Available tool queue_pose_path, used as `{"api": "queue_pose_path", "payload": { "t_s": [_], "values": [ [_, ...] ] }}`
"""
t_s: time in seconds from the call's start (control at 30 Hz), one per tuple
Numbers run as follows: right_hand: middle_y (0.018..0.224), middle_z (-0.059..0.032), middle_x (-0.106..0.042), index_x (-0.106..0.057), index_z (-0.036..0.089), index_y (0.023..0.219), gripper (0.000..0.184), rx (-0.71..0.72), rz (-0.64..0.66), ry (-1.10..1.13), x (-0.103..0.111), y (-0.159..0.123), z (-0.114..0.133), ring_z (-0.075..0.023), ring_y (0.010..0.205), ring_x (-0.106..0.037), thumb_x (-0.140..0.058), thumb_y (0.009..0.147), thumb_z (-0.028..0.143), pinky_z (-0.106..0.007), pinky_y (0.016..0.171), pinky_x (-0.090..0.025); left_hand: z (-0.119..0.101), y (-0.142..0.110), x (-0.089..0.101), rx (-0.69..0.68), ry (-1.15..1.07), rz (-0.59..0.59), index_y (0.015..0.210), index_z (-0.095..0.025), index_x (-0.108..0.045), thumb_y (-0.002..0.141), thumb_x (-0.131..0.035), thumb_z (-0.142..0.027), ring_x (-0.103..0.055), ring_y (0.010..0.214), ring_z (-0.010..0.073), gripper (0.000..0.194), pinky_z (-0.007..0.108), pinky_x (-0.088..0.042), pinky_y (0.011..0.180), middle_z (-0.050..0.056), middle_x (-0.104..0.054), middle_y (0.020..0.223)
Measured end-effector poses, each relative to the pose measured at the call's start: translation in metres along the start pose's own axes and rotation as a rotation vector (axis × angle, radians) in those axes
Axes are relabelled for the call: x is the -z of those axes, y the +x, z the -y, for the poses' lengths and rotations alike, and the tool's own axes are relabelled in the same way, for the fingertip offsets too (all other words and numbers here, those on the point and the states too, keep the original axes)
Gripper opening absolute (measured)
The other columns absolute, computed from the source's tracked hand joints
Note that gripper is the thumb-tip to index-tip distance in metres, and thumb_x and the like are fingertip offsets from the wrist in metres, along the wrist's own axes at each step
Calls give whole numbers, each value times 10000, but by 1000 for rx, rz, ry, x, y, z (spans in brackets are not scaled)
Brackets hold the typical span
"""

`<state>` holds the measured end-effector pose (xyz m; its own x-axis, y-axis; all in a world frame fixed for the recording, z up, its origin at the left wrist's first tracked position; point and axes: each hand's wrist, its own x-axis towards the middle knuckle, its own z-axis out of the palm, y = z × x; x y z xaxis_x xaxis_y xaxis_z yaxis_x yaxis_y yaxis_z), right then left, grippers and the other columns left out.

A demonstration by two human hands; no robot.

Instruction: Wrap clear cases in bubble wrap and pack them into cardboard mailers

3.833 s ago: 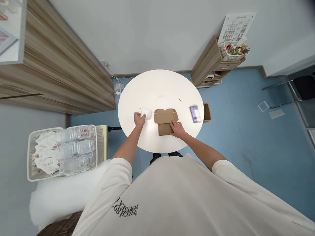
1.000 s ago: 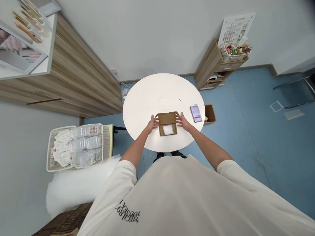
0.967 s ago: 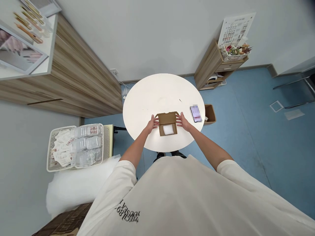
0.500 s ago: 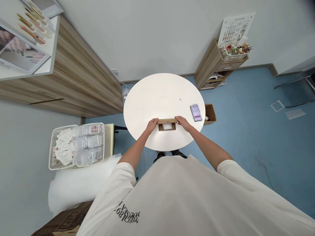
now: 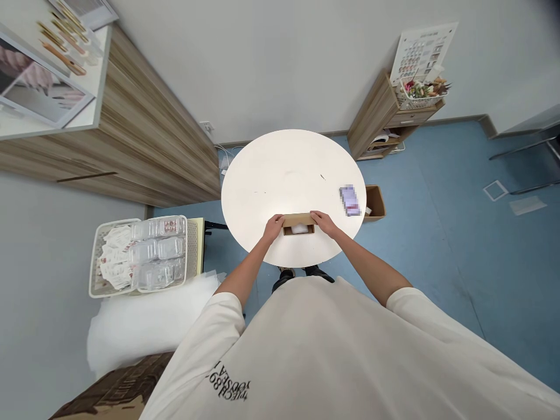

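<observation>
A small brown cardboard box lies near the front edge of a round white table. Its lid is tilted partway over the opening, and a white item shows inside. My left hand grips the lid's left end, fingers curled at the corner. At the right end, my right hand holds the lid in the same way. A pixelated purple, phone-shaped item rests on the table to the right, apart from both hands.
An open cardboard box stands right of the table. White baskets with clear plastic packs are at left, above white wrapping. A wooden cabinet stands back left; a small one stands back right.
The box lid has come lower and towards me, covering more of the opening. Both hands have moved slightly with it. The camera view has shifted a little.
</observation>
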<state>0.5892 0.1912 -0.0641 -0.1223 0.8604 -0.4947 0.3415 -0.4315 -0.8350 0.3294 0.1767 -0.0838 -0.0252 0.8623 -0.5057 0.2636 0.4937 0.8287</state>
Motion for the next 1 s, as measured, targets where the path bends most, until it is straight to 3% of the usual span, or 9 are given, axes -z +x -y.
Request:
{"api": "queue_pose_path", "payload": {
  "t_s": [0.13, 0.23, 0.33, 0.47, 0.67, 0.83, 1.0],
  "values": [
    [1431, -93, -584, -627, 230, 1352, 475, 16, 24, -144, -4, -5, -12, -258, 1287, -550, -543, 923, 417, -441, 1109, -443, 18, -4, -6, -44, 61, 50, 1228, -221, -635, 903, -605, -299, -620, 1200, 258, 336, 400, -512, 995, 108, -639, 1340],
    [1525, -112, -478, -560, 221, 1422, 535, 72, 3, -322, -10, -9, -29, -270, 1392, -455, -553, 900, 339, -460, 1158, -393, 30, -11, -14, -95, 174, -21, 1395, -208, -527, 847, -675, -269, -573, 1272, 289, 571, 434, -468, 1058, 154, -525, 1469],
    [1548, -125, -432, -491, 213, 1481, 604, 106, -8, -465, -15, -12, -44, -285, 1414, -422, -552, 884, 285, -471, 1158, -387, 38, -15, -20, -46, 217, -49, 1467, -201, -452, 819, -707, -263, -554, 1294, 309, 699, 445, -452, 1066, 185, -473, 1500],
    [1529, -125, -452, -400, 224, 1547, 681, 122, 23, -614, -18, -15, -56, -311, 1349, -469, -549, 883, 248, -477, 1099, -424, 47, -13, -25, 27, 249, -45, 1446, -212, -464, 806, -726, -276, -524, 1326, 318, 694, 447, -426, 1069, 186, -500, 1471],
    [1465, -134, -523, -381, 233, 1569, 629, 124, -3, -739, -24, -18, -62, -338, 1257, -508, -482, 949, 261, -484, 1044, -422, 53, -9, -26, 45, 435, -67, 1360, -235, -522, 828, -699, -324, -538, 1285, 345, 568, 474, -382, 1070, 152, -615, 1329],
    [1347, -141, -615, -384, 255, 1569, 607, 111, -12, -793, -26, -19, -60, -348, 1255, -504, -479, 971, 292, -492, 1055, -382, 45, -15, -31, 11, 487, -62, 1356, -238, -510, 855, -636, -289, -560, 1258, 355, 519, 496, -346, 1072, 134, -680, 1200],
    [1307, -147, -639, -339, 229, 1584, 652, 82, 27, -766, -25, -20, -53, -353, 1256, -516, -489, 965, 368, -500, 1070, -345, 28, -31, -37, -36, 462, -77, 1409, -246, -465, 837, -614, -257, -562, 1257, 374, 591, 516, -316, 1083, 143, -690, 1188]
  ]
}}
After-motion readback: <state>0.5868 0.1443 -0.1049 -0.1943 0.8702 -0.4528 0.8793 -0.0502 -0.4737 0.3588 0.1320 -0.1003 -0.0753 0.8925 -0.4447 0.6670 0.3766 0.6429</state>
